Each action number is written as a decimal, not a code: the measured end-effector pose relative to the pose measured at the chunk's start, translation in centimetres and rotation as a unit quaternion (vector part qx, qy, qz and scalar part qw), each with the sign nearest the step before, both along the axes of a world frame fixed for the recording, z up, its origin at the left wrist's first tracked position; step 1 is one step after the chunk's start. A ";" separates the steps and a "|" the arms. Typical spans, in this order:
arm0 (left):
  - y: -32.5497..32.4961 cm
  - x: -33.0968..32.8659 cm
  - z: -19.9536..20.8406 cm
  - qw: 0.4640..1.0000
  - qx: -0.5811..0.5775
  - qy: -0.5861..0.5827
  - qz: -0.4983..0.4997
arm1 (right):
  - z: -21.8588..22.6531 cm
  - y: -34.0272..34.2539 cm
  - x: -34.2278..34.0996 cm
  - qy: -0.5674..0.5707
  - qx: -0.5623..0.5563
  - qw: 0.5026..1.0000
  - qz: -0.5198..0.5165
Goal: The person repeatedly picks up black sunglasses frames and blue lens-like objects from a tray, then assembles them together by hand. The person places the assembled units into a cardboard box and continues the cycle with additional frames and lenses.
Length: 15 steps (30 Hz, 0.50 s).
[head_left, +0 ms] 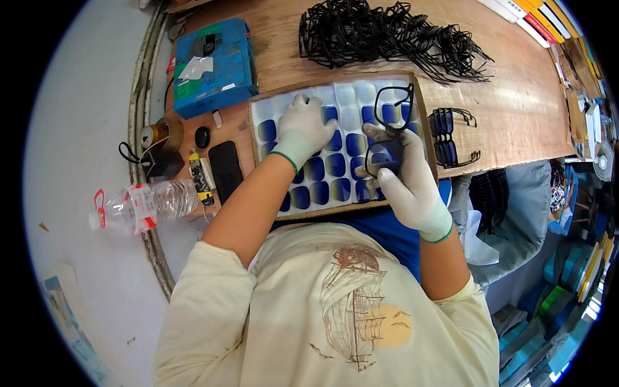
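Observation:
A white glove with a green cuff covers each hand. My left hand [305,129] reaches over a shallow tray [336,211] of blue-tinted lenses, its fingers bent down at the upper rows and its thumb apart; no lens shows clearly in its grasp. Held in my right hand [412,184], above the tray's right side, is a black eyeglass frame [412,97], tilted upright. Its lower rim has a dark lens [385,157] in or behind it; through the upper rim the tray's lenses show. Several loose lenses [314,169] lie in rows in the tray.
Right of the tray sit stacked glasses [445,135] with dark lenses. A heap of black temple arms [380,35] lies at the back. To the left are a blue box [213,68], a black phone [225,171], a yellow tube [198,173] and a plastic bottle [148,205] lying sideways.

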State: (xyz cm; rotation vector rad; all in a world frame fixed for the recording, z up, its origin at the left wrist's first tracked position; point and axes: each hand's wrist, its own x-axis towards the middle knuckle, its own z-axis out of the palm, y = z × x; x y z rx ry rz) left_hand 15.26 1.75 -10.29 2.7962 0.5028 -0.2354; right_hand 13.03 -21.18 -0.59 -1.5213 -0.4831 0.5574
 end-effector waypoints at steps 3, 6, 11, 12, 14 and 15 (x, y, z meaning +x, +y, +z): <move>-0.1 0.5 0.7 0.999 -0.020 0.033 0.013 | 0.3 0.5 -0.7 0.002 -0.020 1.000 0.009; 1.2 -0.6 0.1 0.989 -0.141 -0.034 -0.011 | -0.3 0.5 -1.6 -0.031 -0.031 0.999 -0.013; 1.1 -6.7 4.1 0.805 -0.587 -0.089 0.001 | -0.4 -1.4 -2.2 0.018 -0.020 1.000 -0.013; 0.6 -8.1 5.5 0.757 -0.650 -0.071 0.020 | -0.7 -1.7 -2.3 0.013 -0.047 0.999 0.008; -0.5 -10.1 6.8 0.701 -0.709 -0.071 0.028 | 0.0 -1.1 -3.1 -0.017 -0.083 0.996 0.039; -0.8 -10.5 6.8 0.731 -0.678 -0.070 0.012 | -0.7 -0.7 -3.5 -0.033 -0.070 0.996 0.052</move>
